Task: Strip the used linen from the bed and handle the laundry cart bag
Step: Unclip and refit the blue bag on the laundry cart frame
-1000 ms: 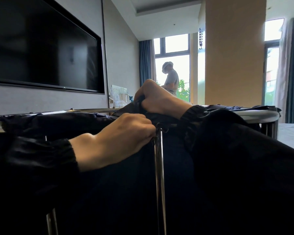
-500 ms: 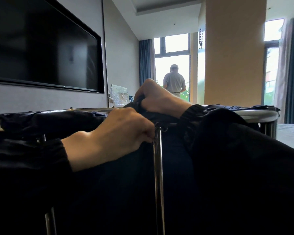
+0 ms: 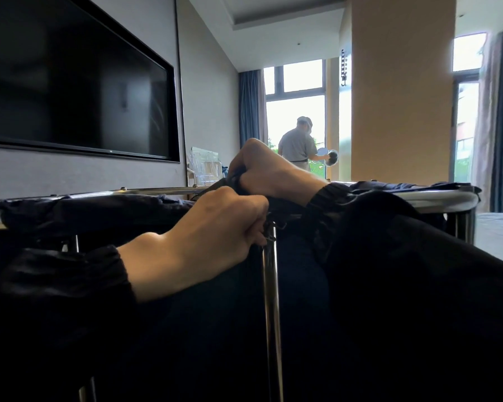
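Left hand (image 3: 215, 227), right hand (image 3: 269, 174) still grip bag (image 3: 84, 210) | person (image 3: 298, 146) turned

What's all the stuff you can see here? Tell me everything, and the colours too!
television: one, black, on the left wall
cart frame: one, shiny silver, right in front
laundry bag: one, dark navy, hung over the cart frame
curtains: two, blue, beside the windows
column: one, tan, between the windows
other person: one, grey top, by the far window
bed: one, white, far right
left hand: one, black sleeve, grips the laundry bag at the frame's post
right hand: one, black sleeve, grips the bag just behind
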